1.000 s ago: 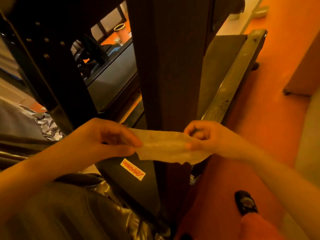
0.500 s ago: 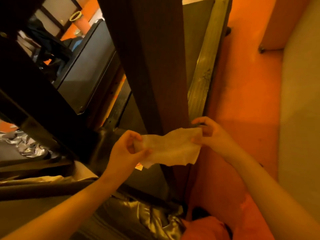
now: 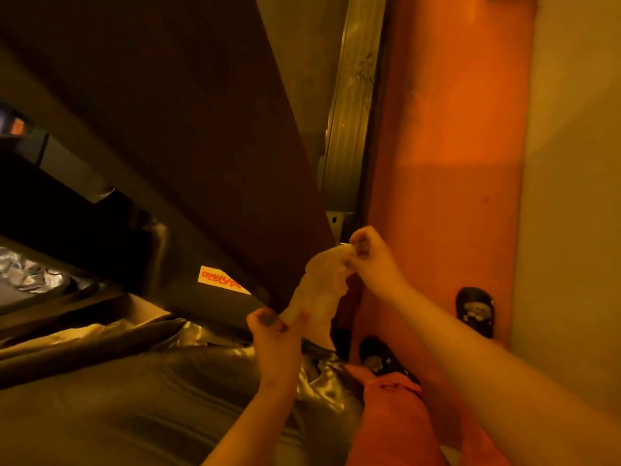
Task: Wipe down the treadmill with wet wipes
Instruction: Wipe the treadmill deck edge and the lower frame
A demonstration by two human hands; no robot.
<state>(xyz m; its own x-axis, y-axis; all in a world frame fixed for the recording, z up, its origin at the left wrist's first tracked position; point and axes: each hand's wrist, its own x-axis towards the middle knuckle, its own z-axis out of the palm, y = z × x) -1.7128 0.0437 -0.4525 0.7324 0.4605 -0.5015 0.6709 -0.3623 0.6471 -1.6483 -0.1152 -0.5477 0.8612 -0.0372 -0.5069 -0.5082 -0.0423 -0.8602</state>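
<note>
One wet wipe [image 3: 316, 290] is stretched between two hands just below the middle of the frame. It hangs crumpled and slanted, its upper end to the right and its lower end to the left, in front of the lower edge of the treadmill's dark upright post [image 3: 201, 129].

The left hand [image 3: 273, 338], at lower centre, pinches the wipe's lower end; its fingers [image 3: 268, 319] are curled closed on the cloth. The right hand [image 3: 374, 264], a little higher and to the right, pinches the upper end, its fingers [image 3: 361, 245] bent tight round the edge. Both forearms come in from the bottom of the frame.

The post runs from the upper left down to the hands. One orange and white sticker [image 3: 223, 280] sits on the dark base just left of the wipe; its lettering is too blurred to read. One worn metal side rail [image 3: 353, 112] runs up the centre top, beside the orange floor [image 3: 437, 146]. A pale wall [image 3: 571, 196] fills the right edge.

Two dark shoes with a pale print stand on the floor at lower right: one [image 3: 475, 311] near the wall, the other [image 3: 379, 358] below the right hand. Shiny silvery cloth [image 3: 319, 386] lies crumpled at bottom centre.
</note>
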